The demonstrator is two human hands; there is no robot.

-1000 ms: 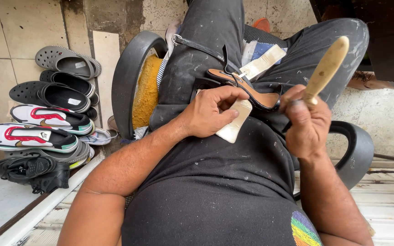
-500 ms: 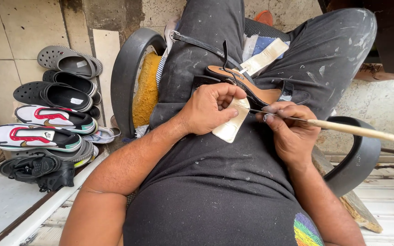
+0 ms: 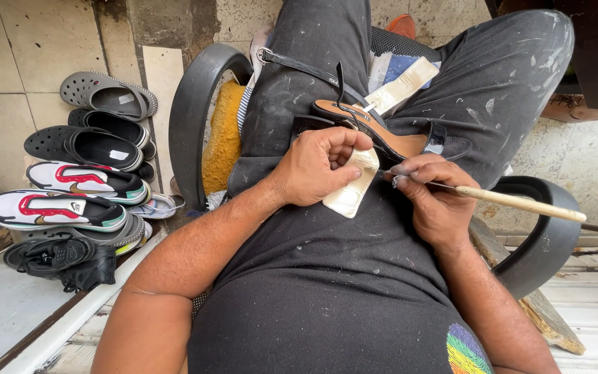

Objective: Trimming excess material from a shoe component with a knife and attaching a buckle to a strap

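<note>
Your left hand [image 3: 323,166], at the centre of the frame, is clenched around a cream strip of material [image 3: 351,190] and presses against the sandal [image 3: 368,131] lying across your lap, just above the middle of the picture. Your right hand [image 3: 434,201], right of centre, pinches a thin wooden brush [image 3: 520,203] between closed fingers, its handle running out towards the right edge and its tip touching the sandal. A black strap [image 3: 299,66] trails from the sandal towards the upper centre. At the left of the frame, shoes [image 3: 70,180] are stacked beside the chair's black armrest [image 3: 192,111].
</note>
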